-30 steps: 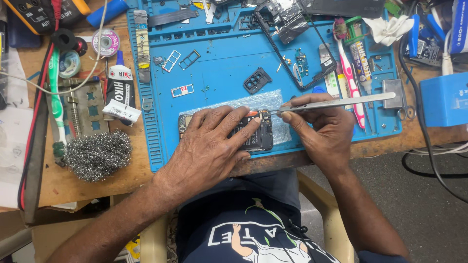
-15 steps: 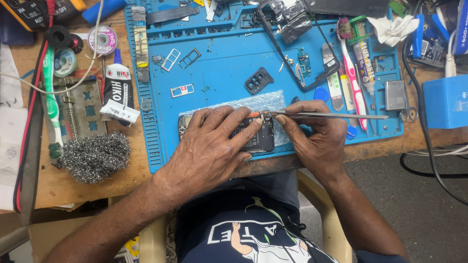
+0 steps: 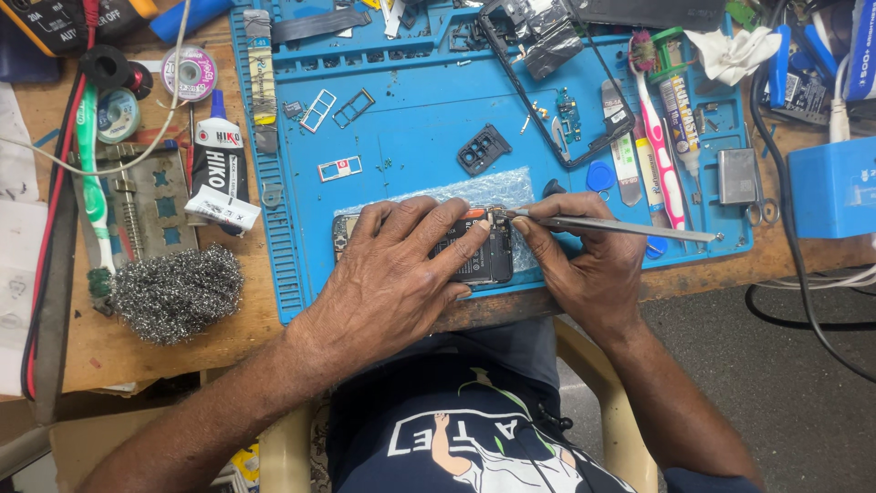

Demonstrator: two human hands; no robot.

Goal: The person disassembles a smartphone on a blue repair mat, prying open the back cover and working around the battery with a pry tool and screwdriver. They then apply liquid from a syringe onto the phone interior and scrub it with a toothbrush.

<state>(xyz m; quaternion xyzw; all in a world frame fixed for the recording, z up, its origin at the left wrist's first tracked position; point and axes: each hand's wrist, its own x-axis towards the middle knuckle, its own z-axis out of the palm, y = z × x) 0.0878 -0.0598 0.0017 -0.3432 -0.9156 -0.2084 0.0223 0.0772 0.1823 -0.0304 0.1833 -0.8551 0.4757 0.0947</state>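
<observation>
An opened phone (image 3: 482,257) lies on a sheet of bubble wrap (image 3: 474,190) near the front edge of a blue work mat (image 3: 411,137). My left hand (image 3: 392,274) lies flat over the phone's left part and presses it down. My right hand (image 3: 584,265) grips metal tweezers (image 3: 620,225) whose tip touches the phone's top edge, close to my left fingertips. Most of the phone body is hidden under my left hand.
On the mat lie a black phone frame (image 3: 557,82), a camera bezel (image 3: 482,148), card trays (image 3: 333,108), a pink toothbrush (image 3: 655,137) and small tools. Left of the mat are a steel wool pad (image 3: 173,292), a glue tube (image 3: 217,160), a green toothbrush (image 3: 91,183) and solder reels. A blue box (image 3: 835,187) stands right.
The tweezers have swung down from a raised slant and their tip has moved left onto the phone's top edge. My left hand has stayed on the phone.
</observation>
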